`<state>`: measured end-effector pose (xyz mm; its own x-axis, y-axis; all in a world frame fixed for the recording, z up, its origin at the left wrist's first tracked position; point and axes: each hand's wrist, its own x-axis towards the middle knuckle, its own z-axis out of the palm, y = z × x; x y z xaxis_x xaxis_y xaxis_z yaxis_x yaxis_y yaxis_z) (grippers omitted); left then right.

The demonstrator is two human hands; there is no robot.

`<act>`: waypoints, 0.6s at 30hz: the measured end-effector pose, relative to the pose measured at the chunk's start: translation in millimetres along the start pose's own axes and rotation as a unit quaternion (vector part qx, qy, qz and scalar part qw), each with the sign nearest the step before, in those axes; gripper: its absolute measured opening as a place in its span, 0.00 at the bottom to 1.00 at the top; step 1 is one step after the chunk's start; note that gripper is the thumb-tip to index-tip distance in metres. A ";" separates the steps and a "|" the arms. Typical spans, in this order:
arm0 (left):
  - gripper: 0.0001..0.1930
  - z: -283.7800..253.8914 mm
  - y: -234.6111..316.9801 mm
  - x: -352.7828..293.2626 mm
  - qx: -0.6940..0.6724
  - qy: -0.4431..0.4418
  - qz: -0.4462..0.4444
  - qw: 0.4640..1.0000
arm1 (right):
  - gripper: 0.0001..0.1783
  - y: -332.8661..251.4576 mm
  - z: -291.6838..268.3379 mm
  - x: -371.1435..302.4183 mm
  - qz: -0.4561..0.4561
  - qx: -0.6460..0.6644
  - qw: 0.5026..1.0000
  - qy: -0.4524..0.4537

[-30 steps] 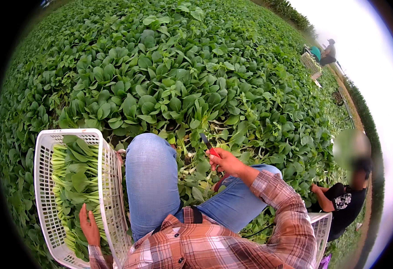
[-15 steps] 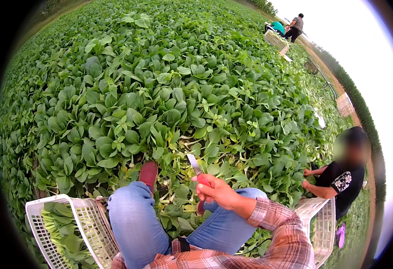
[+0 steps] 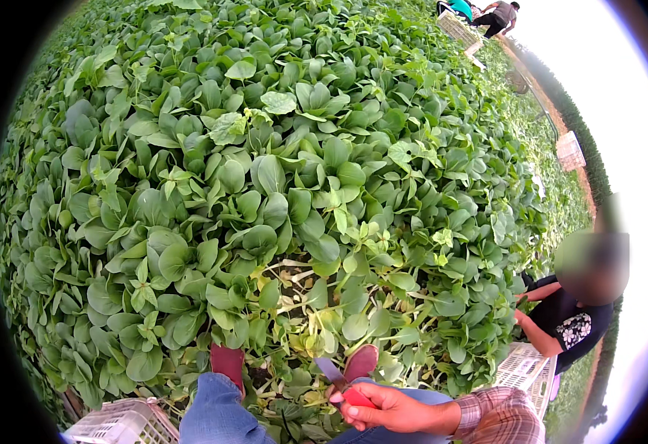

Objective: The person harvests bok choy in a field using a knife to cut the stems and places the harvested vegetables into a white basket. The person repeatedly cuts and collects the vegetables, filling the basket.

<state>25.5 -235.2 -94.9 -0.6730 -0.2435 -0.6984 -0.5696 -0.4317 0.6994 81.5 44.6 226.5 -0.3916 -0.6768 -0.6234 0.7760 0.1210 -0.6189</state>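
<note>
A small knife [image 3: 332,373] with a red handle and a short flat blade is gripped in my right hand [image 3: 407,411]. Its blade points up and to the left, above trimmed leaves and stubs on the ground between my two red shoes [image 3: 227,362]. Fingers and thumb are closed round the handle, over my jeans. Just ahead of the blade stand leafy green plants that look like bok choy [image 3: 272,214], beside a patch of pale cut stalks [image 3: 294,285]. My left hand is out of sight.
A white plastic crate [image 3: 124,423] sits at my lower left, another [image 3: 527,370] at my right. A co-worker in a dark top [image 3: 579,333] crouches beside that right crate, hands among the leaves. Far off at upper right are other people [image 3: 495,18] and crates [image 3: 569,152].
The view has shifted, so my knees, right hand and the left crate appear lower in the picture. My right hand still holds the knife, its blade now tilted further to the left.
</note>
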 end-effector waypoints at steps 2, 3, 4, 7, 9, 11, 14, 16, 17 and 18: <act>0.09 20.3 2.4 23.2 -0.004 -0.005 -0.011 1.000 | 0.21 -9.0 -16.0 8.5 0.011 -0.031 0.999 0.018; 0.09 24.6 2.2 29.7 -0.005 -0.006 -0.015 1.000 | 0.21 -11.7 -24.2 12.6 0.012 -0.047 0.999 0.024; 0.09 22.3 -3.2 30.3 -0.002 -0.001 -0.026 1.000 | 0.21 -4.9 -33.6 16.7 0.023 -0.077 0.996 0.047; 0.09 -0.2 -14.0 21.1 0.019 0.026 -0.057 0.998 | 0.06 -16.0 -48.5 36.1 -0.025 -0.048 0.994 0.100; 0.09 -4.1 -23.2 7.0 0.018 0.033 -0.088 0.995 | 0.12 -23.8 -64.7 39.6 -0.033 -0.141 0.987 0.068; 0.09 -20.0 -22.4 -13.4 0.027 0.057 -0.114 0.991 | 0.22 -29.7 -79.3 48.6 -0.018 -0.231 0.973 0.014; 0.09 -20.9 -22.2 -35.2 0.028 0.070 -0.149 0.986 | 0.20 -31.4 -92.8 62.2 -0.029 -0.190 0.981 0.021; 0.09 -29.0 -20.7 -51.4 0.036 0.075 -0.163 0.983 | 0.18 -24.5 -99.3 71.5 -0.027 -0.145 0.988 0.038; 0.09 -28.3 -22.7 -59.5 0.035 0.070 -0.174 0.982 | 0.17 -24.1 -103.7 71.0 -0.014 -0.176 0.983 0.054; 0.09 -37.6 -19.0 -66.2 0.041 0.074 -0.173 0.981 | 0.16 -31.0 -101.6 74.8 -0.017 -0.172 0.983 0.062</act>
<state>98.6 -243.5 -67.6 -0.3602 -0.2213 -0.9062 -0.7918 -0.4411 0.4224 -22.2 64.0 150.5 -0.4882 -0.5945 -0.6389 0.5560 0.3524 -0.7528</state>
